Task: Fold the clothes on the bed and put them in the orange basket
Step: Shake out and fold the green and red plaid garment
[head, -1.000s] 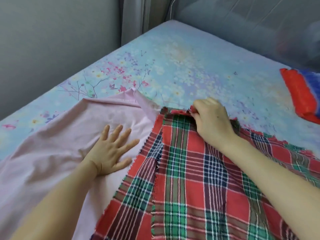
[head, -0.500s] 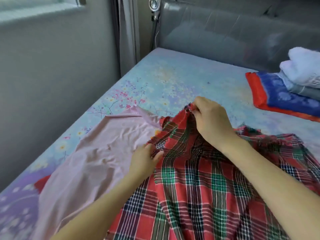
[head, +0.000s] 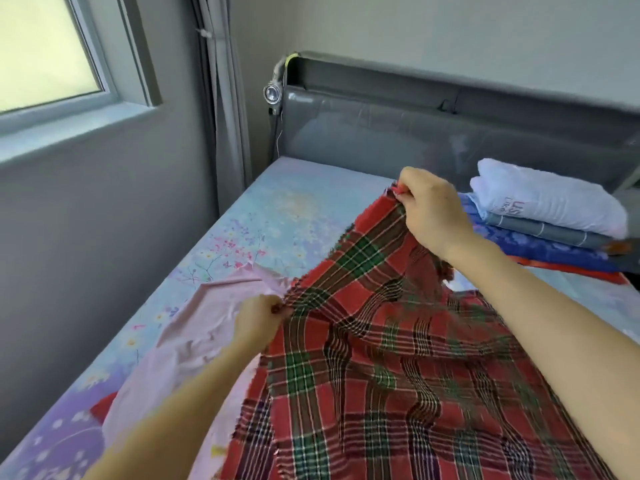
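A red and green plaid cloth (head: pixel 381 368) covers the near right part of the bed, its far edge lifted off the mattress. My right hand (head: pixel 433 213) pinches the far corner of that edge, raised high above the bed. My left hand (head: pixel 258 320) pinches the same edge lower down, at its left end. A pink garment (head: pixel 194 334) lies flat under and to the left of the plaid cloth. The orange basket is not in view.
A stack of folded clothes (head: pixel 550 220), white on top with grey, blue and red below, sits at the far right by the grey headboard (head: pixel 415 133). The floral bed sheet (head: pixel 277 216) runs along a grey wall with a window (head: pixel 45 53) and a curtain (head: pixel 225 126).
My left hand left the pink garment and took hold of the plaid cloth's edge. Both hands have lifted that edge, the right one highest, and the view has tilted up toward the headboard.
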Available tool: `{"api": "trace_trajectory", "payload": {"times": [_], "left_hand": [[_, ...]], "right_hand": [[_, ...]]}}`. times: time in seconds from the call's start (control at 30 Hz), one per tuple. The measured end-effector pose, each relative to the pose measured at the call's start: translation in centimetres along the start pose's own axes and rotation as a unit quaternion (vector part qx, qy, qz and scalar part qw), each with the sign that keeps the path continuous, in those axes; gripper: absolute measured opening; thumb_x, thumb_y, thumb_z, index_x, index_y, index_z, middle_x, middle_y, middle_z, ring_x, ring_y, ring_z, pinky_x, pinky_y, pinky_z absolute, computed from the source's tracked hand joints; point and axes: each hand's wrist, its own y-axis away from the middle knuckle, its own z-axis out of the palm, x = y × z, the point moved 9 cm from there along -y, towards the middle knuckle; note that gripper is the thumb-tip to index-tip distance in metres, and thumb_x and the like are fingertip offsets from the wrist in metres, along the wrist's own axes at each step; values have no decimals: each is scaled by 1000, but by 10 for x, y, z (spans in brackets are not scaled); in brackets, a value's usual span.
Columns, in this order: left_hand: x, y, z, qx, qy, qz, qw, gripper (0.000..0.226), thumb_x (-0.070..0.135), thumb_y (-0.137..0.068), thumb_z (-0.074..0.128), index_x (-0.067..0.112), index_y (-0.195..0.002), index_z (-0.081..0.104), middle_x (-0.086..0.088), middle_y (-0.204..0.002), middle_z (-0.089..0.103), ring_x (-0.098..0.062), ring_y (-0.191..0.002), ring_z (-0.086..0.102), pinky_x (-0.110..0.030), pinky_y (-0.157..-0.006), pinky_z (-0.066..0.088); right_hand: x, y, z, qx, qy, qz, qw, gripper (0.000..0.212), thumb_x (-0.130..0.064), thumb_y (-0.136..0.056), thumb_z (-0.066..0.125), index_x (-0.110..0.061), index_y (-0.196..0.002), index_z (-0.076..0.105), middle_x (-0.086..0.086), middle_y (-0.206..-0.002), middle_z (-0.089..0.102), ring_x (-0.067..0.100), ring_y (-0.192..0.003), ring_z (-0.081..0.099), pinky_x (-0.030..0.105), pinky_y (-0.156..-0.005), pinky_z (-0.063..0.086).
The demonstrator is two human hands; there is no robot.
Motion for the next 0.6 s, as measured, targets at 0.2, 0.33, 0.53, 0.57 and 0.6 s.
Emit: {"api": "trace_trajectory", "payload": {"times": [0.2, 0.33, 0.53, 0.57, 0.6], "left_hand": [[25, 13, 35, -106, 54, 48, 992, 27, 16, -80, 69, 7, -105, 69, -12, -111, 66, -27, -108, 58, -25, -70, 33], [12, 14, 37, -49, 159, -6, 986, 19, 11, -82, 68, 2, -99, 69, -15, -98, 69, -25, -96, 61, -25, -64, 31], [-28, -13, -28, 81, 117, -50, 989, 10, 9, -81, 68, 0, -79, 65, -21, -79, 67, -30, -75, 60, -30, -59, 30], [-40, -18, -31, 77, 108, -68, 989, 10, 8, -81, 67, -2, -82, 66, -23, -82, 67, -33, -80, 61, -30, -61, 31], [-47, -22, -29, 54, 88, -78, 992, 12, 8, -81, 67, -4, -83, 66, -24, -84, 67, -34, -83, 62, -31, -62, 33]], "right_hand": [[-42, 9, -13, 46, -47, -22, 998, 14, 7, -86, 49, 1, -73, 45, 10, -68, 41, 25, -64, 37, 33, -58, 20], [-50, 10, -26, 65, -50, -42, 996, 9, 6, -83, 48, 5, -74, 46, 13, -68, 44, 25, -63, 37, 32, -57, 20], [-38, 15, -31, 77, -41, -11, 996, 9, 3, -85, 50, 4, -77, 47, 9, -72, 44, 22, -66, 38, 24, -59, 17], [-44, 24, -18, 55, -40, -18, 998, 9, 3, -85, 49, 4, -76, 47, 11, -72, 45, 23, -66, 39, 25, -59, 17], [-49, 33, -6, 35, -45, -24, 998, 8, 4, -84, 49, 3, -76, 46, 13, -71, 46, 24, -66, 40, 28, -59, 18]]}}
